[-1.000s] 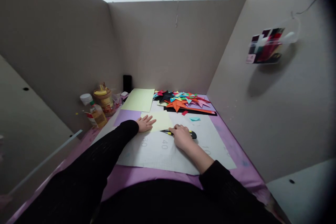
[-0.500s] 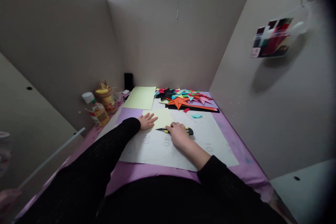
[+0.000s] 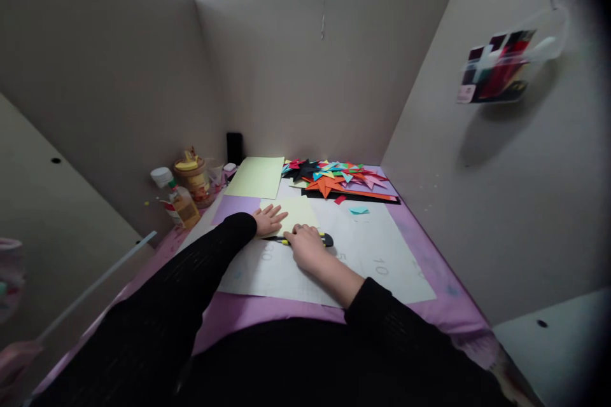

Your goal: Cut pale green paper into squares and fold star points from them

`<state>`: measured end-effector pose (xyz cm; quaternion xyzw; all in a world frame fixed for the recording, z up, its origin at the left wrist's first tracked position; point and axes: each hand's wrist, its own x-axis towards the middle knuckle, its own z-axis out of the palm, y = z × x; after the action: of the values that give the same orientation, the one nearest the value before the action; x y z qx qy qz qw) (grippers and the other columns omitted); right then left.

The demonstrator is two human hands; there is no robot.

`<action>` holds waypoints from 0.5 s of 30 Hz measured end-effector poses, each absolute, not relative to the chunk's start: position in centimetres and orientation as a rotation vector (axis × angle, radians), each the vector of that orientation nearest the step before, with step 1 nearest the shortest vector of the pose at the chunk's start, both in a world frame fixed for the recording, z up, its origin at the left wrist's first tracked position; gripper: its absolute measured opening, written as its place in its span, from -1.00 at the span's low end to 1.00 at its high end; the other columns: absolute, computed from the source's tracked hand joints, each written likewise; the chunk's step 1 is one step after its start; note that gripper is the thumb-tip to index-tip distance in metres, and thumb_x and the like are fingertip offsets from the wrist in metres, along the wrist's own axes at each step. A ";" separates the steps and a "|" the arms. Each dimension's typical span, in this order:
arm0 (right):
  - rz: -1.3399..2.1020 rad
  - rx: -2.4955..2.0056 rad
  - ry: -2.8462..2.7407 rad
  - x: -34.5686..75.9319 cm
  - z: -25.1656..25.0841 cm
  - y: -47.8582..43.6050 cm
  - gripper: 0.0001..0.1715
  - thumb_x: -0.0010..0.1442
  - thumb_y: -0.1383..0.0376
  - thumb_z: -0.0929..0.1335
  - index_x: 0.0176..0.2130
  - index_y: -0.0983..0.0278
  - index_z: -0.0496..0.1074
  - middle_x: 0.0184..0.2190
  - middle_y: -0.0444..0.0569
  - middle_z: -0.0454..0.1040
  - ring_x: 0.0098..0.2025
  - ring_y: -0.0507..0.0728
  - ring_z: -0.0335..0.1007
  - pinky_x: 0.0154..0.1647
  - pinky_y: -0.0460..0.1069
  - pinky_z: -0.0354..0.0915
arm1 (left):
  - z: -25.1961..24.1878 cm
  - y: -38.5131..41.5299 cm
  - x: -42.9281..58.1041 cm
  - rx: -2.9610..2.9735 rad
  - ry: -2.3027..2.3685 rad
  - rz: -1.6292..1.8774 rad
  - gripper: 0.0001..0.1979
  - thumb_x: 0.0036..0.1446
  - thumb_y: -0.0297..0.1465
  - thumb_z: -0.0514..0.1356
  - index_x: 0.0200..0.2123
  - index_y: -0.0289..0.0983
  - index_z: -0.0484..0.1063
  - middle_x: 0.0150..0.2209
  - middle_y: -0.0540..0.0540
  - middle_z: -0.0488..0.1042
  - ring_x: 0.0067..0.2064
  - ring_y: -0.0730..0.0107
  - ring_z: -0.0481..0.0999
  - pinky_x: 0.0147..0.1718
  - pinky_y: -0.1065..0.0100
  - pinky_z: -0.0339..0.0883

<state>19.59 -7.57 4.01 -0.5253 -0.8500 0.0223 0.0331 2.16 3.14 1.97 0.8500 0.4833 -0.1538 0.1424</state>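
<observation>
My left hand (image 3: 270,220) lies flat with fingers spread on a pale yellow sheet of paper (image 3: 300,211). Wrapped round a black and yellow utility knife (image 3: 327,240), my right hand (image 3: 305,245) is closed near the sheet's front edge. The knife lies low along that edge, its blade pointing left, close below my left hand. Beneath everything is a large white sheet (image 3: 363,280) with printed numbers. A purple paper (image 3: 233,210) shows partly behind my left wrist.
Folded paper stars (image 3: 326,186) in several colours lie at the back. Another pale yellow sheet (image 3: 255,178) is at back left. A glue bottle (image 3: 182,203), a brown pot (image 3: 195,178) and a black phone-like object (image 3: 234,149) stand left. Grey partitions (image 3: 329,76) enclose the table.
My right hand and the utility knife have slid left along the front edge of the yellow sheet, nearer my left hand. The left hand stays in place.
</observation>
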 end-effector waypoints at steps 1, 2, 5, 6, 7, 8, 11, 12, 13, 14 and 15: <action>0.073 -1.590 -2.626 19.0 4.0 -7.7 -0.61 0.13 0.42 0.20 -0.05 0.22 0.35 -0.14 0.12 0.35 -0.11 0.22 0.22 -0.16 0.07 0.04 | 1.9 3.2 2.1 2.461 1.395 -0.440 -0.43 0.23 -0.17 -0.18 0.28 -0.02 -0.23 0.33 -0.02 -0.34 0.32 0.06 -0.35 0.15 -0.15 -0.27; 0.079 -1.562 -2.641 18.3 4.0 -7.8 -0.61 0.13 0.42 0.20 -0.04 0.23 0.35 -0.13 0.12 0.35 -0.10 0.22 0.22 -0.15 0.07 0.05 | 1.9 3.2 2.1 2.470 1.395 -0.436 -0.43 0.23 -0.17 -0.17 0.29 -0.02 -0.23 0.33 -0.03 -0.34 0.31 0.06 -0.34 0.15 -0.14 -0.27; 0.101 -1.490 -2.688 16.6 4.0 -8.4 -0.60 0.13 0.42 0.20 -0.03 0.24 0.34 -0.09 0.15 0.34 -0.07 0.23 0.21 -0.12 0.09 0.06 | 1.9 3.1 2.0 2.484 1.388 -0.428 -0.43 0.23 -0.18 -0.16 0.28 -0.03 -0.22 0.33 -0.05 -0.33 0.31 0.05 -0.34 0.14 -0.15 -0.26; 0.112 -1.476 -2.700 16.3 4.1 -8.7 -0.59 0.13 0.43 0.20 -0.02 0.24 0.34 -0.09 0.15 0.34 -0.06 0.23 0.21 -0.11 0.09 0.06 | 2.0 3.1 2.0 2.485 1.384 -0.423 -0.44 0.23 -0.19 -0.16 0.28 -0.03 -0.21 0.33 -0.05 -0.33 0.31 0.05 -0.33 0.14 -0.15 -0.25; 0.130 -1.464 -2.710 16.2 4.1 -8.9 -0.59 0.13 0.43 0.20 -0.02 0.24 0.35 -0.10 0.14 0.35 -0.07 0.22 0.21 -0.11 0.08 0.07 | 2.0 3.0 2.0 2.489 1.384 -0.410 -0.44 0.23 -0.19 -0.16 0.28 -0.03 -0.20 0.33 -0.05 -0.32 0.31 0.05 -0.32 0.14 -0.15 -0.24; 0.159 -1.441 -2.724 16.5 4.2 -9.1 -0.59 0.13 0.42 0.21 -0.02 0.22 0.35 -0.12 0.13 0.36 -0.07 0.21 0.22 -0.12 0.07 0.08 | 1.9 2.8 1.9 2.496 1.388 -0.393 -0.45 0.23 -0.18 -0.16 0.28 -0.02 -0.19 0.33 -0.05 -0.30 0.31 0.05 -0.31 0.14 -0.15 -0.24; 0.300 -1.346 -2.748 20.1 4.7 -9.1 -0.61 0.13 0.39 0.23 -0.05 0.16 0.39 -0.18 0.03 0.39 -0.11 0.16 0.26 -0.13 0.00 0.09 | 1.5 2.2 1.7 2.564 1.409 -0.281 -0.46 0.24 -0.17 -0.18 0.27 -0.03 -0.13 0.33 -0.05 -0.24 0.31 0.07 -0.25 0.14 -0.13 -0.22; 0.356 -1.355 -2.717 22.2 4.9 -8.9 -0.59 0.13 0.39 0.24 -0.03 0.14 0.39 -0.18 0.01 0.40 -0.12 0.14 0.27 -0.14 -0.03 0.10 | 1.3 1.9 1.6 2.603 1.412 -0.216 -0.47 0.24 -0.17 -0.19 0.27 -0.04 -0.11 0.32 -0.06 -0.20 0.31 0.08 -0.23 0.14 -0.11 -0.21; 0.385 -1.410 -2.640 24.6 5.0 -8.5 -0.56 0.12 0.39 0.25 -0.01 0.13 0.38 -0.16 -0.01 0.40 -0.10 0.12 0.28 -0.14 -0.06 0.10 | 1.0 1.6 1.5 2.642 1.415 -0.141 -0.48 0.25 -0.17 -0.19 0.26 -0.04 -0.08 0.32 -0.06 -0.16 0.31 0.09 -0.20 0.15 -0.10 -0.19; 0.381 -1.497 -2.535 27.3 5.0 -7.9 -0.52 0.11 0.41 0.24 0.03 0.12 0.35 -0.14 -0.02 0.39 -0.09 0.11 0.28 -0.14 -0.08 0.10 | 0.8 1.3 1.4 2.675 1.419 -0.066 -0.49 0.25 -0.18 -0.20 0.26 -0.04 -0.05 0.31 -0.06 -0.12 0.30 0.10 -0.16 0.14 -0.09 -0.17; 0.344 -1.634 -2.406 30.0 5.0 -7.3 -0.50 0.11 0.42 0.23 0.05 0.14 0.34 -0.13 0.00 0.39 -0.09 0.11 0.28 -0.15 -0.09 0.11 | 0.6 1.0 1.3 2.699 1.428 0.006 -0.50 0.25 -0.19 -0.19 0.25 -0.04 -0.01 0.31 -0.06 -0.09 0.30 0.11 -0.13 0.14 -0.07 -0.15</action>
<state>30.04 -7.31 4.98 -0.5547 -0.8169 0.1168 0.1065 1.32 0.98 0.62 0.8831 0.4672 0.0021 0.0442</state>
